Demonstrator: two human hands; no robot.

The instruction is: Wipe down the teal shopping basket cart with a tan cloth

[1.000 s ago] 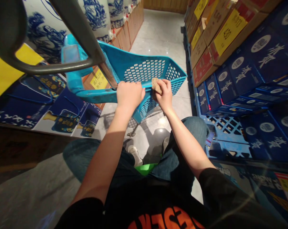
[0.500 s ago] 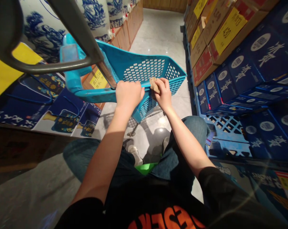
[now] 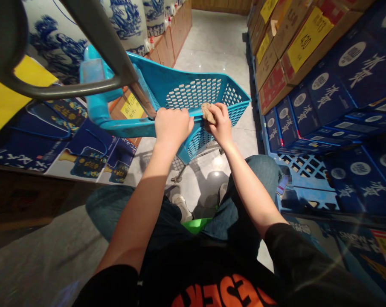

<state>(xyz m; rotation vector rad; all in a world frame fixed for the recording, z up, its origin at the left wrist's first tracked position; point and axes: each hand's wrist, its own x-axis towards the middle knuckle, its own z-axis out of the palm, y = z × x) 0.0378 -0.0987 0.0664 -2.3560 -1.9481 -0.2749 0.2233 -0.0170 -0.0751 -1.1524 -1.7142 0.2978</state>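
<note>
A blue plastic shopping cart (image 3: 180, 79) with perforated sides stands in front of my knees. My left hand (image 3: 172, 127) is closed over the cart's near rim, fingers wrapped down its far side. Just to the right, my right hand (image 3: 221, 123) pinches a crumpled tan cloth (image 3: 208, 112) against the same rim. Part of the cloth is hidden under my fingers. Left of my hands, a grey metal handle bar (image 3: 108, 42) slants up towards the camera from the cart.
Blue boxes (image 3: 327, 100) and brown cartons (image 3: 295, 38) are stacked on a blue pallet (image 3: 311, 181) at the right. Large blue-and-white jars (image 3: 125, 19) and blue gift bags (image 3: 29, 136) line the left. A tiled aisle (image 3: 215, 38) runs ahead between them.
My right hand has slid slightly to the right along the rim with the cloth. My left hand keeps its grip in the same place.
</note>
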